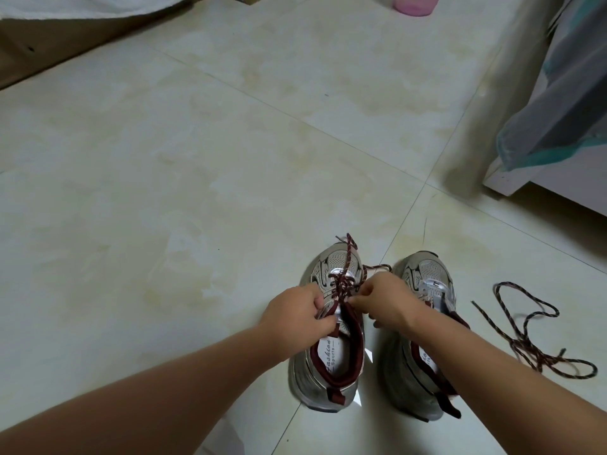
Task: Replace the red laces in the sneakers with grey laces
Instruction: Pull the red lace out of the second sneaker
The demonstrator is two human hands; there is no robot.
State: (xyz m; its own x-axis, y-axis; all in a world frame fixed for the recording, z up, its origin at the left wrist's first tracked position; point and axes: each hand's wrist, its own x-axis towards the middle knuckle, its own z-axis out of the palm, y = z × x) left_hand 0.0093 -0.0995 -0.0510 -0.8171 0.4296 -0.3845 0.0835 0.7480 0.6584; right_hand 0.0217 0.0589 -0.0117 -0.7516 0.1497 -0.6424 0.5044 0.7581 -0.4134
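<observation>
Two grey sneakers with dark red collars stand side by side on the tiled floor. The left sneaker still carries a dark red speckled lace in its front eyelets, with loose ends trailing over the toe. My left hand grips the tongue and the left eyelet edge of this shoe. My right hand pinches the lace at the upper eyelets. The right sneaker has no lace, and my right forearm crosses over it. A removed red lace lies tangled on the floor to the right.
A white bed frame with a teal and grey sheet hanging over it stands at the right. A brown board and white cloth are at the top left. A pink container stands at the far edge.
</observation>
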